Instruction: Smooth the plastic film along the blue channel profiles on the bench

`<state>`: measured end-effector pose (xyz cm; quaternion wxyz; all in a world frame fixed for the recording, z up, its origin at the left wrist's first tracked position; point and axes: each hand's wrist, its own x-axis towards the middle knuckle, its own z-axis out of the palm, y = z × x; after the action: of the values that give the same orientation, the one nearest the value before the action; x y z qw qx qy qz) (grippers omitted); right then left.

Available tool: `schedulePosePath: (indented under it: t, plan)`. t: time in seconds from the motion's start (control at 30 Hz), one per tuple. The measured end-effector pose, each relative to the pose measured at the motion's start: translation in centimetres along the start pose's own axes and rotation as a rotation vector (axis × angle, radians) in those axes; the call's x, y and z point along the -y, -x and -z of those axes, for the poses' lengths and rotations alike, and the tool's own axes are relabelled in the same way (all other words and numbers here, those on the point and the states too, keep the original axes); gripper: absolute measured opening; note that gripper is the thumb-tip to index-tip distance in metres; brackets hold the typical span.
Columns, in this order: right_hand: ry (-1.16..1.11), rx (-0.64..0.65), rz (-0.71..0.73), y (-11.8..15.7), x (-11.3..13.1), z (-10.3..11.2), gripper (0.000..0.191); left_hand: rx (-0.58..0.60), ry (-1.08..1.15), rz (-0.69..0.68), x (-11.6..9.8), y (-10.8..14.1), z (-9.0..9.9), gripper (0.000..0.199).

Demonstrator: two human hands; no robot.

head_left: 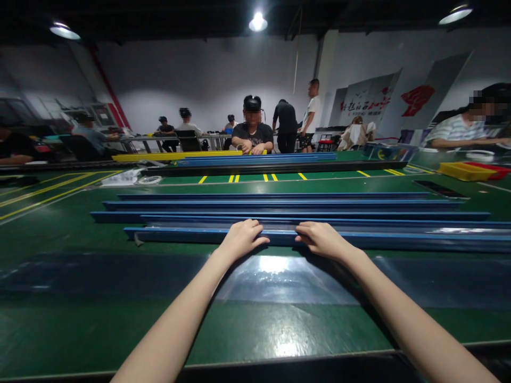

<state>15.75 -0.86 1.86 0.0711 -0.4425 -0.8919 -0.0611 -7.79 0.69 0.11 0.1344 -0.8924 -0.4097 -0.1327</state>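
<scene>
Both my hands were on the nearest blue channel [399, 238], left hand [243, 238] and right hand [321, 238] a short gap apart. Fingers half curled on each, thumb and fingertips not far apart on the left; right thumb wasn't clear. Contact with the near wall looked likely, but couldn't tell whether either hand actually gripped it or just rested there. Key geometry: channel lay right under the fingers, long axis left-right, square across my forearms. Its left end sat out beyond my left hand, so that hand was nearer it; to the right of my right hand it ran out of view. More blue channels [351, 215] lay roughly parallel just past my fingertips. A clear strip [275, 282] lay flat on the green table [223, 335], on my side of the fingers, same left-right run.
</scene>
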Motion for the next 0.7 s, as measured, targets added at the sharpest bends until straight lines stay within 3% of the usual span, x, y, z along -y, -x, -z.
schedulePosePath:
  t: [0.4, 0.7]
  plan:
    - [-0.077, 0.063, 0.032, 0.3, -0.4, 0.5, 0.018, -0.013, -0.001, 0.006, -1.0, 0.2, 0.2, 0.030]
    - [-0.087, 0.108, -0.035, 1.0, -0.9, 1.0, 0.025, -0.019, 0.023, 0.031, -2.0, 0.1, -0.2, 0.029]
